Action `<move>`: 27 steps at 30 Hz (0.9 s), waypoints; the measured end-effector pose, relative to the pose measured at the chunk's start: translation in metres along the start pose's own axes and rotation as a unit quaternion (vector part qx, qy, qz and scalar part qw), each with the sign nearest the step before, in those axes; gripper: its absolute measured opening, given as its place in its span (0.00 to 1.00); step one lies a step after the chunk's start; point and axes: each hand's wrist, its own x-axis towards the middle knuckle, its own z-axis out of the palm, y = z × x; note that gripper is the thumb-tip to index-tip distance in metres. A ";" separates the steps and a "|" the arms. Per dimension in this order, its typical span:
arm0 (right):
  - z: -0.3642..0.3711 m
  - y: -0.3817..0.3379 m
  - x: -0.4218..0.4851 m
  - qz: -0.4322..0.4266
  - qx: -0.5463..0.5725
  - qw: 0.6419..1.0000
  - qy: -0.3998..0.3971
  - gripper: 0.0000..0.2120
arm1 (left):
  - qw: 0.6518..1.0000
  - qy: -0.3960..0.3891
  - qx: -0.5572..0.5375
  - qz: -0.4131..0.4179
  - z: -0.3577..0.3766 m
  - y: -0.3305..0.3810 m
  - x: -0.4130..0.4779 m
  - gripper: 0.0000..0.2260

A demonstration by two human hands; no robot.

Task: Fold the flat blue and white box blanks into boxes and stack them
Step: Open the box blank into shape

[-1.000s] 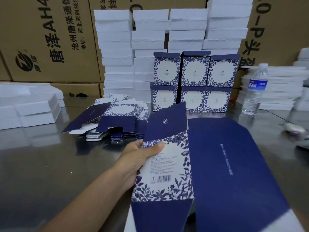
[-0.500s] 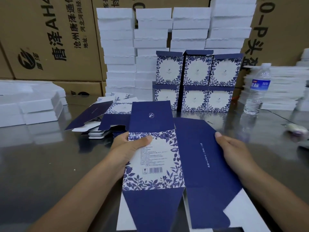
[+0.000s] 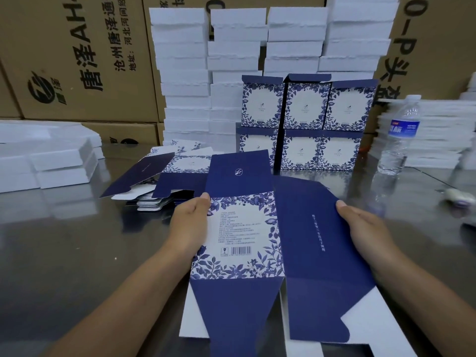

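A flat blue and white box blank (image 3: 247,235) is held over the metal table (image 3: 64,253) in front of me. My left hand (image 3: 189,225) grips its left edge beside the floral panel with the barcode. Its dark blue right panel is gripped at the edge by my right hand (image 3: 365,233). The blank's flaps point toward me and away from me. A pile of more flat blanks (image 3: 164,181) lies behind my left hand. Several folded blue and white boxes (image 3: 304,122) stand stacked in two rows at the back.
Tall stacks of white foam trays (image 3: 231,55) rise behind the folded boxes, with more at the left (image 3: 46,161) and right (image 3: 435,135). A water bottle (image 3: 400,135) stands at the right. Brown cartons (image 3: 77,57) form the back wall.
My right hand has come in and taken the blank's right edge. The blank has swung round from a tilt to lie squarer in front of me, spread between both hands.
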 end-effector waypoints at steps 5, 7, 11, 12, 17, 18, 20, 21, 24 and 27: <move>0.001 -0.001 -0.002 0.011 -0.014 1.000 -0.002 0.18 | 1.000 0.018 0.005 0.012 -0.001 -0.003 0.002 0.17; 0.001 -0.001 -0.002 0.013 -0.027 1.000 0.000 0.20 | 1.000 0.022 0.006 0.012 -0.001 -0.002 0.001 0.17; -0.002 -0.001 -0.001 0.004 -0.042 0.999 0.014 0.21 | 0.997 -0.014 -0.065 -0.028 0.003 0.004 -0.004 0.19; -0.002 -0.001 -0.001 0.004 -0.046 0.999 0.018 0.22 | 0.997 -0.021 -0.068 -0.032 0.004 0.004 -0.005 0.19; -0.006 0.000 0.003 0.022 -0.026 0.999 0.035 0.21 | 0.997 -0.075 0.012 0.005 0.003 -0.002 -0.006 0.18; -0.007 0.000 0.003 0.025 -0.023 0.999 0.039 0.20 | 0.996 -0.077 0.028 0.021 0.003 -0.003 -0.006 0.16; -0.007 0.002 0.005 0.027 -0.008 0.999 0.035 0.19 | 0.995 -0.066 0.050 0.048 0.002 -0.004 -0.005 0.16; -0.007 0.003 0.005 0.027 0.002 0.999 0.029 0.18 | 0.995 -0.055 0.056 0.058 0.001 -0.003 -0.005 0.18; -0.005 0.004 0.005 0.020 0.018 1.000 0.005 0.19 | 0.997 -0.026 0.055 0.056 0.000 -0.004 -0.002 0.20; -0.004 0.005 0.003 0.007 0.003 1.000 -0.018 0.19 | 0.999 -0.002 0.036 0.040 -0.001 -0.007 0.002 0.17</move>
